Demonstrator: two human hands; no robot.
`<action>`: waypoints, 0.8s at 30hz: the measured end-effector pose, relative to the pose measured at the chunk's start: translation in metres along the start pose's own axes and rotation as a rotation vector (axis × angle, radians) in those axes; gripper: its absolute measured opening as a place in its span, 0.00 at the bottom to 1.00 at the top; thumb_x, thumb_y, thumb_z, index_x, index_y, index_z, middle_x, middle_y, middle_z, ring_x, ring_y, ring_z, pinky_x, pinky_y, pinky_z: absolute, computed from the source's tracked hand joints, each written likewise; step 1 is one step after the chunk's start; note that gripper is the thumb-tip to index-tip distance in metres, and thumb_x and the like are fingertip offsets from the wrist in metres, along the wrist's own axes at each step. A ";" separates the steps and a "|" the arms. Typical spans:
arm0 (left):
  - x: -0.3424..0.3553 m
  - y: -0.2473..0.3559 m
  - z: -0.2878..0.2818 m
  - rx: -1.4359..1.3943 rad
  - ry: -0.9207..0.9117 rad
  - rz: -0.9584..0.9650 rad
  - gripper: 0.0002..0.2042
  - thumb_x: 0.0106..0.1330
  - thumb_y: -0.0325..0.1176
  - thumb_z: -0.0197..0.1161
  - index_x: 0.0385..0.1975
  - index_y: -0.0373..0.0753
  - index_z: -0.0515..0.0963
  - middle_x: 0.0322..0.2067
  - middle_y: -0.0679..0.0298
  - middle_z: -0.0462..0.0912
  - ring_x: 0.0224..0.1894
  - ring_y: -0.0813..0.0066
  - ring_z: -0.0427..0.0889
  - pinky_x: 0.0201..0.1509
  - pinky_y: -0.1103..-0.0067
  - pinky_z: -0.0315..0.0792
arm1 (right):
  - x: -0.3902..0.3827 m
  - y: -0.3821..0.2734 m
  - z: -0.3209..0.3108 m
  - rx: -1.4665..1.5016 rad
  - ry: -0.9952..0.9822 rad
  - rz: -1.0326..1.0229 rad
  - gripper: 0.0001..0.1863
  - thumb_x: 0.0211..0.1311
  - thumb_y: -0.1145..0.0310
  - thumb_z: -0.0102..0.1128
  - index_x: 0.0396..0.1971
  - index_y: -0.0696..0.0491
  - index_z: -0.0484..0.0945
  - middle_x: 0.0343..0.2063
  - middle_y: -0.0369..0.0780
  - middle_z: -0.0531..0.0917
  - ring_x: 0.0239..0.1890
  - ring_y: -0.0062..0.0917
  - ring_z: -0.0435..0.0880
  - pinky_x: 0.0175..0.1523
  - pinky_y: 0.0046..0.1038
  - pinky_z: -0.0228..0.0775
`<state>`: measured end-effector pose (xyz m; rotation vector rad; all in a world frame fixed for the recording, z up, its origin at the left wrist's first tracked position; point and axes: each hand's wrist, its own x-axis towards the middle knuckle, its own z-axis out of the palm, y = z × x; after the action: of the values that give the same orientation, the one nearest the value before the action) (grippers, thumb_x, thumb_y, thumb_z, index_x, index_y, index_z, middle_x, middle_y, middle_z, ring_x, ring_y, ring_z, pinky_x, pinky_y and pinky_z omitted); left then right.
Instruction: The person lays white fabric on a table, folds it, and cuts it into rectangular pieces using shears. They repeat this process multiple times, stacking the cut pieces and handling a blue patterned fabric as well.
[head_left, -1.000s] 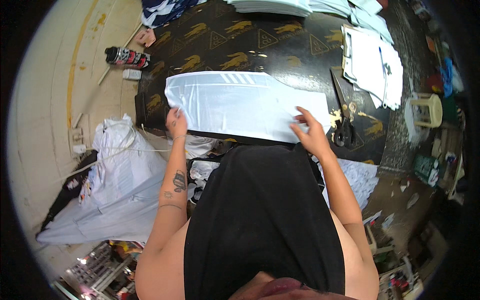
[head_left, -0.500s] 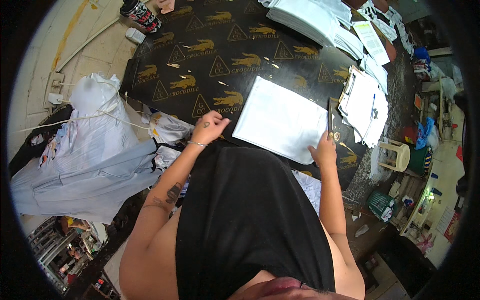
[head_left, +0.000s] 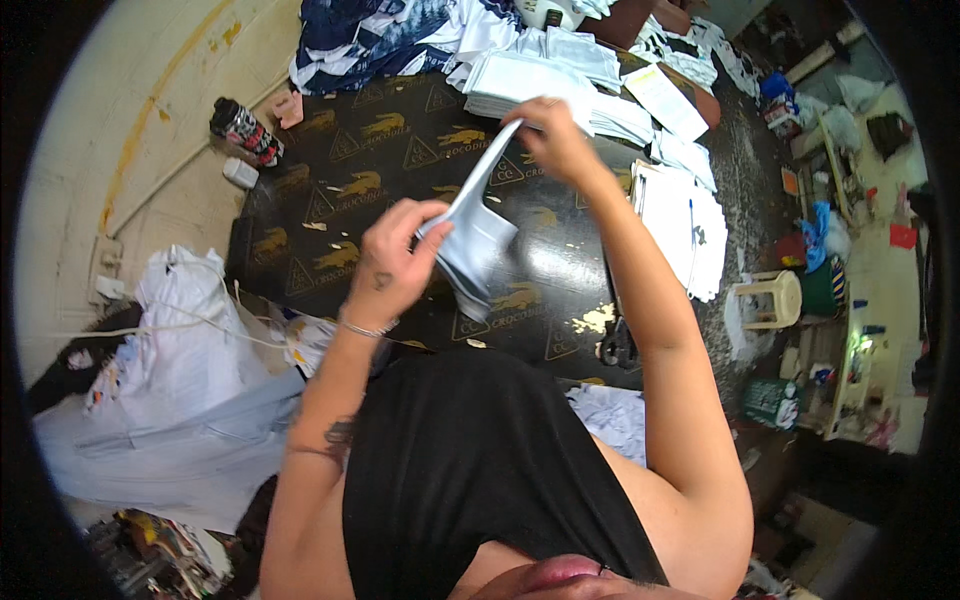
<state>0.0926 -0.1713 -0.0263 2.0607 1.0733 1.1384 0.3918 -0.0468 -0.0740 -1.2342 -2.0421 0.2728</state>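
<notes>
Nearest, the left hand point(head_left: 392, 262) is closed on the lower end of a pale folded cloth piece point(head_left: 474, 240), lifted above the black printed table cover point(head_left: 340, 190). Farther out, the right hand point(head_left: 556, 135) pinches the upper end of the same piece, so it hangs stretched and sagging between both hands. Beyond lie stacks of folded white pieces point(head_left: 560, 80), and a dark can point(head_left: 243, 130) rests at the table's far left edge.

garment workshop | stacked cut fabric point(head_left: 560, 80) | scissors point(head_left: 618, 345) | cloth-filled sacks point(head_left: 190, 340)
</notes>
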 end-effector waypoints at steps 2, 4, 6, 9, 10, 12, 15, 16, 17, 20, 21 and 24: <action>0.021 0.015 -0.032 0.099 -0.095 0.040 0.07 0.71 0.32 0.67 0.39 0.34 0.83 0.32 0.55 0.83 0.36 0.57 0.84 0.41 0.68 0.75 | 0.011 0.001 -0.034 -0.006 0.138 -0.102 0.12 0.58 0.77 0.68 0.42 0.50 0.89 0.42 0.46 0.87 0.49 0.43 0.82 0.57 0.41 0.72; 0.031 0.009 -0.057 0.262 -0.248 0.112 0.09 0.71 0.33 0.66 0.42 0.33 0.84 0.36 0.56 0.85 0.39 0.58 0.85 0.45 0.69 0.76 | 0.006 0.000 -0.041 -0.052 0.141 -0.089 0.13 0.59 0.78 0.69 0.43 0.50 0.89 0.42 0.44 0.87 0.47 0.42 0.84 0.55 0.40 0.74; 0.026 -0.017 -0.069 0.299 -0.332 0.078 0.09 0.72 0.34 0.65 0.42 0.36 0.83 0.37 0.55 0.85 0.40 0.54 0.84 0.48 0.65 0.74 | -0.015 -0.005 -0.021 0.109 0.125 0.034 0.14 0.58 0.79 0.69 0.44 0.49 0.89 0.42 0.44 0.87 0.49 0.41 0.84 0.57 0.39 0.74; -0.005 -0.076 -0.056 0.490 -0.390 -0.094 0.06 0.72 0.34 0.63 0.40 0.38 0.80 0.36 0.55 0.83 0.41 0.52 0.83 0.48 0.64 0.75 | -0.061 -0.009 0.032 0.037 0.095 0.072 0.16 0.55 0.79 0.71 0.44 0.48 0.90 0.44 0.42 0.85 0.51 0.38 0.82 0.58 0.37 0.75; -0.022 -0.095 -0.044 0.532 -0.355 -0.090 0.05 0.72 0.34 0.61 0.39 0.40 0.80 0.36 0.57 0.82 0.42 0.54 0.83 0.49 0.64 0.75 | -0.084 -0.013 0.051 0.060 0.053 0.152 0.16 0.53 0.78 0.72 0.43 0.49 0.90 0.47 0.43 0.84 0.53 0.40 0.81 0.58 0.39 0.74; -0.061 -0.126 -0.019 0.541 -0.467 -0.334 0.04 0.70 0.32 0.62 0.39 0.41 0.79 0.40 0.56 0.82 0.47 0.52 0.82 0.51 0.61 0.75 | -0.129 -0.016 0.081 0.055 -0.141 0.244 0.12 0.57 0.71 0.74 0.42 0.50 0.90 0.50 0.45 0.83 0.55 0.43 0.79 0.63 0.42 0.71; -0.119 -0.146 0.017 0.664 -0.493 -0.473 0.08 0.68 0.30 0.63 0.44 0.41 0.81 0.45 0.55 0.82 0.52 0.52 0.80 0.55 0.57 0.73 | -0.185 0.013 0.080 0.116 -0.538 0.420 0.14 0.58 0.63 0.77 0.41 0.53 0.91 0.51 0.49 0.87 0.58 0.46 0.82 0.65 0.42 0.72; -0.129 -0.150 0.026 0.616 -0.470 -0.577 0.10 0.67 0.30 0.63 0.47 0.41 0.82 0.47 0.55 0.81 0.54 0.52 0.79 0.56 0.56 0.73 | -0.193 0.036 0.071 0.165 -0.436 0.496 0.15 0.59 0.63 0.76 0.42 0.55 0.90 0.48 0.49 0.88 0.55 0.45 0.84 0.61 0.40 0.76; -0.133 -0.154 0.034 0.595 -0.328 -0.555 0.12 0.69 0.25 0.59 0.51 0.38 0.81 0.47 0.50 0.81 0.53 0.49 0.80 0.58 0.58 0.73 | -0.195 0.065 0.055 0.191 -0.336 0.613 0.15 0.60 0.65 0.75 0.43 0.57 0.89 0.45 0.49 0.89 0.52 0.43 0.87 0.58 0.38 0.77; -0.105 -0.174 0.046 0.396 -0.106 -0.395 0.10 0.71 0.23 0.57 0.49 0.34 0.81 0.46 0.50 0.83 0.51 0.48 0.82 0.57 0.62 0.76 | -0.169 0.165 0.007 -0.001 -0.034 0.596 0.11 0.63 0.69 0.70 0.43 0.58 0.88 0.42 0.48 0.90 0.49 0.39 0.88 0.55 0.37 0.78; -0.083 -0.186 0.049 0.370 -0.095 -0.356 0.10 0.71 0.22 0.57 0.48 0.34 0.81 0.45 0.50 0.83 0.50 0.47 0.82 0.56 0.62 0.76 | -0.152 0.198 -0.004 -0.098 0.018 0.654 0.13 0.64 0.69 0.69 0.46 0.57 0.87 0.44 0.48 0.90 0.50 0.39 0.88 0.56 0.37 0.78; -0.004 -0.234 0.057 0.338 -0.051 -0.316 0.08 0.72 0.24 0.58 0.47 0.33 0.81 0.46 0.50 0.84 0.51 0.50 0.84 0.56 0.65 0.78 | -0.098 0.281 -0.025 -0.235 0.076 0.661 0.14 0.66 0.71 0.66 0.50 0.57 0.86 0.48 0.49 0.88 0.52 0.41 0.88 0.58 0.36 0.78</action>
<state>0.0518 -0.0550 -0.2336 2.0514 1.5877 0.7840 0.6286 0.0124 -0.2471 -2.0164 -1.5753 0.2878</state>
